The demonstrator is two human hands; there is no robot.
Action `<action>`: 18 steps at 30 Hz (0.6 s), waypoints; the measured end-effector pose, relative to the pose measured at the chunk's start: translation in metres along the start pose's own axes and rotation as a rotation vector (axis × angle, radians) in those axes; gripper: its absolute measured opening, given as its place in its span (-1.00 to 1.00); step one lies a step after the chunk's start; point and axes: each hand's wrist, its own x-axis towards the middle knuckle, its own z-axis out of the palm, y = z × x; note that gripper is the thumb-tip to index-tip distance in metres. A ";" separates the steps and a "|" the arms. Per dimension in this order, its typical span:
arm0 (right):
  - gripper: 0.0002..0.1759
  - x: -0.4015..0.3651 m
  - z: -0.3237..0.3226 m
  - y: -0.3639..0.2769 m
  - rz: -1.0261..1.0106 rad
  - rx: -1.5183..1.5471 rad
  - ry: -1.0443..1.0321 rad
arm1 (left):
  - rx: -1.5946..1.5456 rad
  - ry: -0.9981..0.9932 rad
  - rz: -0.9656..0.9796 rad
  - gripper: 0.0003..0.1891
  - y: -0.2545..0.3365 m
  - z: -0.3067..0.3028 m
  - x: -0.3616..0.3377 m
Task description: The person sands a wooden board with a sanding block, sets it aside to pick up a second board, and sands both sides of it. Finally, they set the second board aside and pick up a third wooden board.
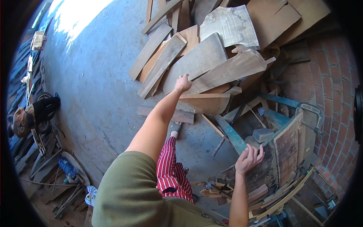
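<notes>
My left hand reaches out over the wood pile, its fingers curled at the lower edges of a wide grey board and a long brownish plank. Which of these it grips, if either, is hidden. My right hand is beside a worn green-blue frame, near its corner, with bent fingers apart and nothing held. Narrower planks lie left of the wide board. A thick curved piece of wood sits just below the long plank.
One short plank lies on the floor by my foot. Large sheets lean at the upper right, near a brick wall. Wood offcuts stand at the lower right. Another person is at the far left beside a wheel.
</notes>
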 end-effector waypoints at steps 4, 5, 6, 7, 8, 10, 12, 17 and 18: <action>-0.70 0.001 0.001 -0.001 -0.004 -0.006 -0.041 | 0.074 -0.041 -0.123 -0.35 -0.039 -0.010 0.024; -0.70 0.001 0.001 -0.003 0.002 -0.005 -0.056 | 0.112 -0.002 -0.112 -0.34 -0.044 -0.015 0.033; -0.69 0.002 0.001 -0.003 0.007 -0.023 -0.072 | 0.150 0.034 -0.099 -0.32 -0.048 -0.019 0.043; -0.68 0.001 0.002 -0.003 0.009 -0.020 -0.086 | 0.165 0.045 -0.081 -0.28 -0.048 -0.027 0.055; -0.67 0.001 0.003 -0.003 0.011 -0.016 -0.096 | 0.192 0.076 -0.071 -0.20 -0.047 -0.035 0.070; -0.66 0.002 0.001 -0.005 0.034 -0.051 -0.155 | 0.201 0.223 -0.003 -0.06 -0.055 -0.039 0.108; -0.63 0.002 0.004 -0.006 0.078 -0.047 -0.182 | 0.237 0.286 0.032 0.00 -0.054 -0.052 0.142; -0.62 0.003 0.005 -0.014 0.174 -0.147 -0.259 | 0.384 0.408 0.084 0.27 -0.034 -0.068 0.211; -0.62 0.002 0.007 -0.012 0.181 -0.154 -0.255 | 0.433 0.424 0.086 0.30 -0.030 -0.067 0.220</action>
